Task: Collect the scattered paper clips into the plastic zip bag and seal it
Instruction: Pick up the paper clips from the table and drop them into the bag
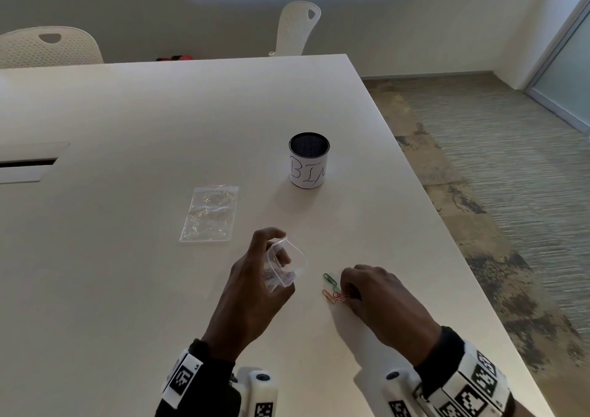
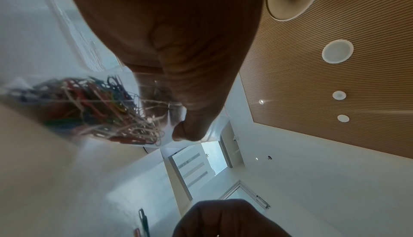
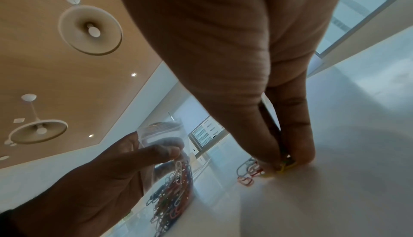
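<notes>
The only writing to be read here is on the small dark mesh cup [image 1: 309,160] standing on the tabletop [image 1: 127,123]: a white paper band wrapped round its lower part carries hand-drawn black letters, "B" and "I" plainly, then a third that curves out of sight round the side and cannot be made out. The black-and-white square coded markers on the wrist bands [image 1: 472,384] are patterns, not letters. Beside one marker on the left band [image 1: 182,375] sits a tiny mark, too small to read.
</notes>
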`<state>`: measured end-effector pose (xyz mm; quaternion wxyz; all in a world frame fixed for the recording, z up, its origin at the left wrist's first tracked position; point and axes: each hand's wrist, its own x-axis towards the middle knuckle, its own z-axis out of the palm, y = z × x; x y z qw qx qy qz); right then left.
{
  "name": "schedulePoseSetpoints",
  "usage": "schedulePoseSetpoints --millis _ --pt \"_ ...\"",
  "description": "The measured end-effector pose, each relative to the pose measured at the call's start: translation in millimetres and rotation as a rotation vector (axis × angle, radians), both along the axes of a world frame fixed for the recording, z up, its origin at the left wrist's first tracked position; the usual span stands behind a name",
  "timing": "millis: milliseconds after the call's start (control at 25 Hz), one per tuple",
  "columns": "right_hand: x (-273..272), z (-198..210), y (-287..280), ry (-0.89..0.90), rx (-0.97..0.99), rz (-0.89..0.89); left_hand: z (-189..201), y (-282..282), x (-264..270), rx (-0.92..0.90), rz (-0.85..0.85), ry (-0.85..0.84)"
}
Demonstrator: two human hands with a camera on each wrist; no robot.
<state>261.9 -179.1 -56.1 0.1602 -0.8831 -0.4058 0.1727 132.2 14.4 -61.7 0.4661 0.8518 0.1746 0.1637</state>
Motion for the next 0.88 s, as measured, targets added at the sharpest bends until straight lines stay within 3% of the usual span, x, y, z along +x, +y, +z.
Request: schedulePoseSetpoints --millis 280,520,600,800,880 --pt "20.9 -0.7 -13.3 0.323 0.250 -0.208 -0.2 -1.1 0.8 -0.033 0.001 0.007" --pt "14.4 41.9 -7.3 0.595 0.554 -0.260 -0.6 -3.3 0.8 -0.024 -0.003 0.014" --pt "6.5 59.4 5.2 0.574 0.623 -0.210 0.6 -5.0 1.3 -0.023 -0.009 0.007" --pt "-8.6 69.0 44.1 0.152 0.548 0.056 3.1 -6.1 0.7 -0.028 0.007 0.014" --pt "-10.9 69.0 52.0 0.103 0.510 0.116 2.6 -5.6 0.5 -0.022 0.011 0.024"
